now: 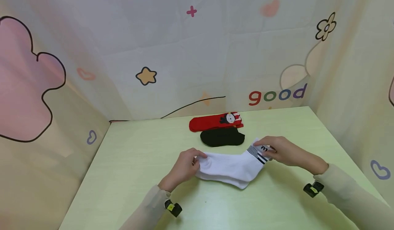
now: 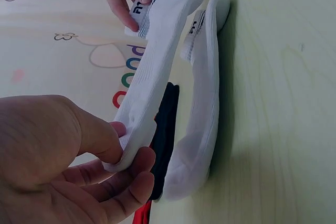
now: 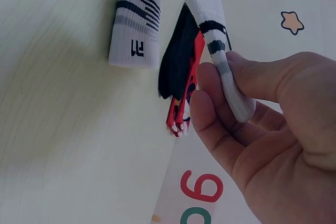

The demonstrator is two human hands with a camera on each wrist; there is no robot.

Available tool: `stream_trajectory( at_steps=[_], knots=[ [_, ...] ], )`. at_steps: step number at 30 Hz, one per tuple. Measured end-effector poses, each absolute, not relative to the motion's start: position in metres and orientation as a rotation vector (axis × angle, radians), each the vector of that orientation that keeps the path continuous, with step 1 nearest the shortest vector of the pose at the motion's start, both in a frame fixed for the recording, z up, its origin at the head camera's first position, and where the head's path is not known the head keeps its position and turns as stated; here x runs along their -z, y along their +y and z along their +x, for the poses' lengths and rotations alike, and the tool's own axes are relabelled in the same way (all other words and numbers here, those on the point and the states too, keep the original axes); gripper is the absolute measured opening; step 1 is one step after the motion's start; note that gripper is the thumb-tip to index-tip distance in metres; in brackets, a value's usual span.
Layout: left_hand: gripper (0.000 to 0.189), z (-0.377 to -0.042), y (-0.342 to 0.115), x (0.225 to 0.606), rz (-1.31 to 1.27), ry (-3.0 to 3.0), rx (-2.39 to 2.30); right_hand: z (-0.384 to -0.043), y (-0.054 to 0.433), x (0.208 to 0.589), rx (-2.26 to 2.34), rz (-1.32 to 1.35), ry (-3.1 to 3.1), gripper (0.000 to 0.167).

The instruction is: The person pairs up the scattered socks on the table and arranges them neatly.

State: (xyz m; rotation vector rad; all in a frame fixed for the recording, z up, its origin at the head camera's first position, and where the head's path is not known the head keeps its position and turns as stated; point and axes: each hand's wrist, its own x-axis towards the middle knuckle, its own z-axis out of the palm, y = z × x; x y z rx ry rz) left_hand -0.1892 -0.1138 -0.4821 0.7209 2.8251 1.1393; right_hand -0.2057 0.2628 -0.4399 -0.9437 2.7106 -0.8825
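Note:
A white sock (image 1: 227, 162) with dark stripes and lettering on its cuff is stretched sideways between both hands, raised off the table. My left hand (image 1: 184, 166) pinches it at the toe end. At the cuff, my right hand (image 1: 284, 151) pinches it between thumb and fingers. Beneath it lies a second white sock (image 2: 203, 98) with the same cuff marks, and neither hand touches that one. In the head view the raised sock covers most of the lower one; both wrist views show a gap between the two.
Behind the white socks, a black sock (image 1: 222, 137) lies flat on the pale green table (image 1: 135, 175). Just beyond it is a red sock (image 1: 206, 123) with a cartoon figure. Printed cloth (image 1: 184, 52) hangs along the table's back and sides.

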Motion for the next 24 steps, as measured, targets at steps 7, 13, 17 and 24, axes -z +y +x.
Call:
stream_trajectory(
  at_steps=[7,13,17,24],
  knots=[
    [0.033,-0.19,-0.119,0.487,0.727,2.832,-1.128,-0.207,0.257,0.443,0.868,-0.888,2.68,0.038],
    [0.033,-0.19,-0.123,0.489,0.731,2.842,-1.124,-0.207,0.253,0.445,0.866,-0.871,2.666,0.038],
    [0.033,-0.19,-0.124,0.491,0.718,2.842,-1.121,-0.208,0.252,0.448,0.859,-0.871,2.667,0.039],
    [0.033,-0.191,-0.125,0.493,0.705,2.815,-1.122,-0.209,0.251,0.452,0.839,-0.859,2.674,0.038]
  ],
)
